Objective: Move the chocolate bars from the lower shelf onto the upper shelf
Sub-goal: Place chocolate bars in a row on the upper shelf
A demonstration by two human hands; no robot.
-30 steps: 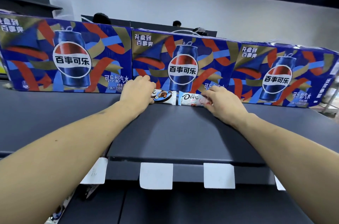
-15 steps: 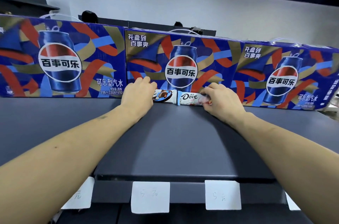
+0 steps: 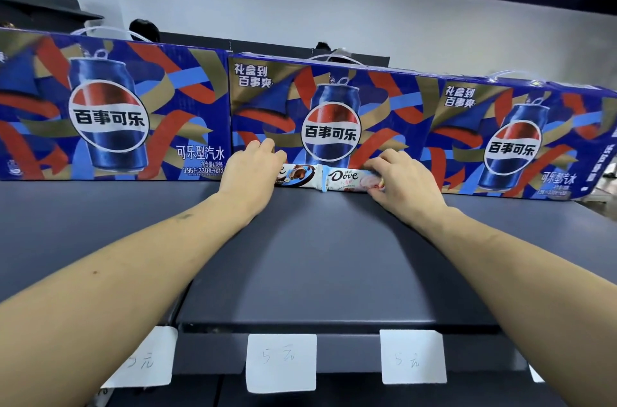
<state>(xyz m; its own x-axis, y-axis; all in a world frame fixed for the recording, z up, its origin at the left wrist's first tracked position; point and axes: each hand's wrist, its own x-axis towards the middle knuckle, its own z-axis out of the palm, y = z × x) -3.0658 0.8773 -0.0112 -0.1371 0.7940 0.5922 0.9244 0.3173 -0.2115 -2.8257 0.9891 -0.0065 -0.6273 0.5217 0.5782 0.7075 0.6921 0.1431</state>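
Head view, shelf: two chocolate bars lie end to end on the upper shelf (image 3: pixel 300 249), stood against the middle cola box (image 3: pixel 330 126), probably to face labels outward.
Left hand (image 3: pixel 248 174): fingers curled on left bar (image 3: pixel 297 175); its outer end hidden.
Right hand (image 3: pixel 405 183): fingers pinch right bar (image 3: pixel 344 180), likely squaring it.
Look: white wrappers, "Dove" script, right one pinkish.
Price tags (image 3: pixel 281 361): below the shelf's front edge.

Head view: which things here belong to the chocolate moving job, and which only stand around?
Belong to the job:
left chocolate bar
right chocolate bar
upper shelf
left hand
right hand

Only standing around:
cola cartons
price tags
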